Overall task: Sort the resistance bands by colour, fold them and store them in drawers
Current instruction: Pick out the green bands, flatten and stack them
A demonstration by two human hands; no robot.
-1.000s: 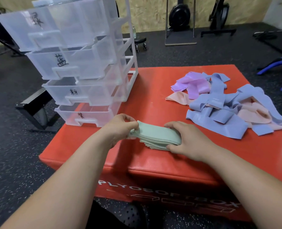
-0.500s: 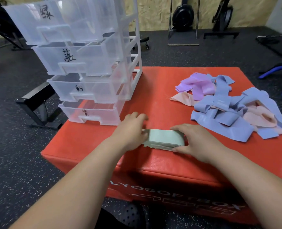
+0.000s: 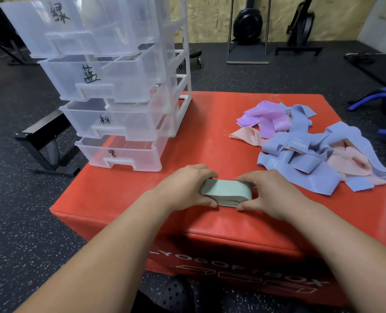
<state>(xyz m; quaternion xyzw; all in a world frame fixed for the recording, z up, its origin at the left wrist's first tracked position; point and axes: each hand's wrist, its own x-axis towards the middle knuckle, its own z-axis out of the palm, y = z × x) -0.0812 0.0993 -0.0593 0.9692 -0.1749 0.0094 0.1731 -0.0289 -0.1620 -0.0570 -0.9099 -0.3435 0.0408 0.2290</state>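
On the red foam box (image 3: 119, 199), near its front edge, lay a folded stack of green bands (image 3: 227, 192). The left hand (image 3: 183, 188) gripped the stack's left end and the right hand (image 3: 275, 193) its right end, each with fingers curled over the far side and the thumb on the near side.

At the box's far left corner stood a clear plastic drawer unit (image 3: 185, 64) with four drawers, all slid partway out. Through the cloudy plastic their contents could not be made out. Each front bore a handwritten black character: the top drawer (image 3: 85, 26) 绿, the second drawer (image 3: 124, 80) 蓝, the third drawer (image 3: 124, 125) 粉 and the bottom drawer (image 3: 133, 157) 紫.

Well apart to the right lay a loose heap of blue bands (image 3: 300, 163), pink bands (image 3: 350, 163) and purple bands (image 3: 268, 118), tangled together. White lettering on the box's front face, seen upside down, read in part "LYOSOFTBOX".
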